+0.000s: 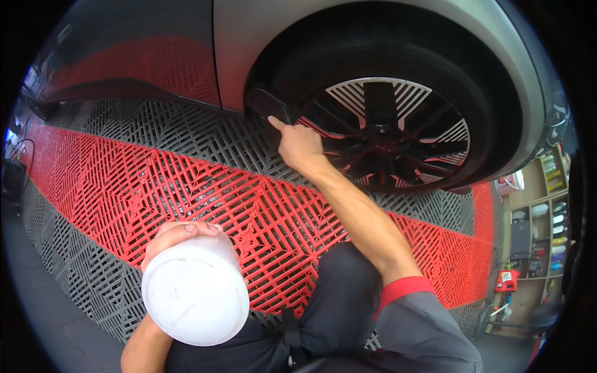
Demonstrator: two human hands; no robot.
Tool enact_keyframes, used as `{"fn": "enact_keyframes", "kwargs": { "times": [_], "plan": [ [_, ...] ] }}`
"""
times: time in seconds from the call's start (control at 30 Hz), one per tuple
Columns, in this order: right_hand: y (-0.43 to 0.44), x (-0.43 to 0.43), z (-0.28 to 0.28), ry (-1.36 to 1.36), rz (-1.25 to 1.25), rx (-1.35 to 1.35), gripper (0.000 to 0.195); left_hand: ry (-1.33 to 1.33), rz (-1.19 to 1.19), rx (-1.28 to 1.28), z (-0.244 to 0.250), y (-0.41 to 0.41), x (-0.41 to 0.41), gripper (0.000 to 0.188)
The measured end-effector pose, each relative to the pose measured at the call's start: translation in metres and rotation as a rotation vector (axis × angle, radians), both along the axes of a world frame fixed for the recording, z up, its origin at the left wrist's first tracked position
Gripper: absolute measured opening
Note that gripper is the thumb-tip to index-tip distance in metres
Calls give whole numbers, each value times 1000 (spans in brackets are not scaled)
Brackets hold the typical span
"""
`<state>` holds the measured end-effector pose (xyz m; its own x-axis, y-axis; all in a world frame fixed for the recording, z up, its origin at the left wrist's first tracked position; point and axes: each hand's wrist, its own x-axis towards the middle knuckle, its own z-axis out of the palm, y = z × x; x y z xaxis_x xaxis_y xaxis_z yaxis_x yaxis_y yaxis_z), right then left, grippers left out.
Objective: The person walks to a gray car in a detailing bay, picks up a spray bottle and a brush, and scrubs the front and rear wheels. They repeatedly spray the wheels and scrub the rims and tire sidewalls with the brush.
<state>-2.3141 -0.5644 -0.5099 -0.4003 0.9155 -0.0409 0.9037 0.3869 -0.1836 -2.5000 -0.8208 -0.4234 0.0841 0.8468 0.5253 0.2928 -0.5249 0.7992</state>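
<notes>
My left hand is wrapped around a white round container. Its flat, scuffed end faces up at me and hides most of the palm. At the edge of the wheel arch, my right hand reaches out with its index finger extended against a dark block-like piece. Whether that piece is a loose pad or part of the car, I cannot tell, and the other fingers are mostly hidden. Just right of this hand is the car's black tyre, around a black and silver alloy wheel.
A grey car fender and a dark door rise ahead. Red and grey slatted floor tiles lie beneath. Shelves with bottles stand far right, near a red container. My bent knee is close below my right arm.
</notes>
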Motion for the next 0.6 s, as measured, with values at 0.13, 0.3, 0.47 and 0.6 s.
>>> {"fn": "enact_keyframes", "kwargs": {
  "times": [0.13, 0.3, 0.47, 0.6],
  "plan": [
    [-19, 43, 101, 126, -139, 130, 53, 31, 46, 16, 9, -13, -19, 80],
    [-20, 167, 226, 731, -347, 273, 48, 29, 137, 45, 20, -19, -29, 80],
    [-29, 67, 175, 478, -175, 122, 45, 109, 174, -42, 15, -17, -26, 77],
    [-10, -17, 119, 114, -70, 21, 54, -13, 216, 13, 0, -14, -1, 80]
  ]
}}
